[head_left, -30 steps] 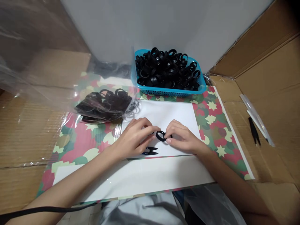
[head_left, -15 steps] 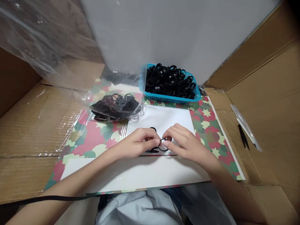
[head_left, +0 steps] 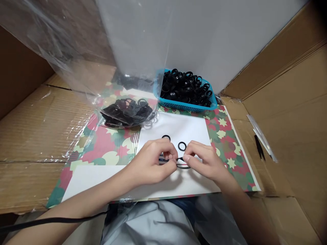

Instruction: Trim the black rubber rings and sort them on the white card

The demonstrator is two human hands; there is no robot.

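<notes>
Between my two hands is a thin black ring [head_left: 183, 167], pinched at its upper side by both. My left hand [head_left: 159, 161] grips its left part with thumb and forefinger, while my right hand [head_left: 201, 158] has the right part between thumb and fingertips. Just beyond my right fingertips another black ring [head_left: 182, 146] lies flat on the white sheet [head_left: 153, 131]. A further black ring [head_left: 166, 137] lies past my left knuckles, partly covered by them. Under my left fingers part of a dark tool [head_left: 163, 159] shows, mostly hidden.
A blue basket [head_left: 189, 106] heaped with black rings stands at the back. Left of it, a clear plastic bag [head_left: 127, 112] holds more black rings. Black tweezers [head_left: 259, 147] and a clear strip [head_left: 262, 137] lie on the cardboard at right. A black cord [head_left: 51, 220] crosses the lower left.
Both hands have come slightly nearer my body with the held ring. The ring lying by my right fingertips and the sheet around it now show more plainly.
</notes>
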